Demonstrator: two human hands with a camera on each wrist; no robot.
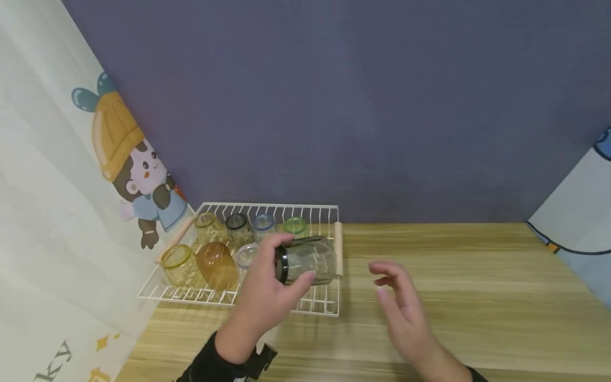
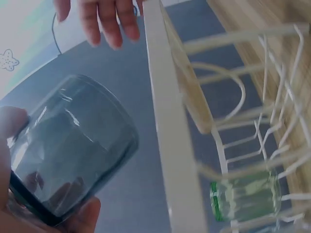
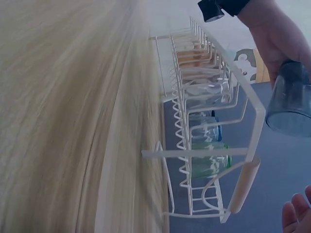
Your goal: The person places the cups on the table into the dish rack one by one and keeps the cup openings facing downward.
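My left hand (image 1: 267,300) grips a smoky grey glass tumbler (image 1: 312,262) by its dark-edged end, thumb on the near side and fingers on the far side. The tumbler lies sideways in the air over the right part of a white wire dish rack (image 1: 267,205). In the right wrist view the tumbler (image 3: 291,104) hangs beside the rack's top rail. Off to the right, my right hand (image 1: 408,318) is raised with loosely bent fingers and holds nothing. The left wrist view shows the right hand's fingers (image 2: 107,22) beyond the tumbler (image 2: 77,145).
Several glasses stand in the rack: yellow (image 1: 179,268), amber (image 1: 217,265), clear (image 1: 246,255), dark grey (image 1: 238,231), blue (image 1: 264,225) and green (image 1: 295,226) among them. A wooden handle (image 1: 338,249) tops the rack's right end. Behind the wooden table (image 1: 477,297) rises a dark blue-grey panel (image 1: 358,106).
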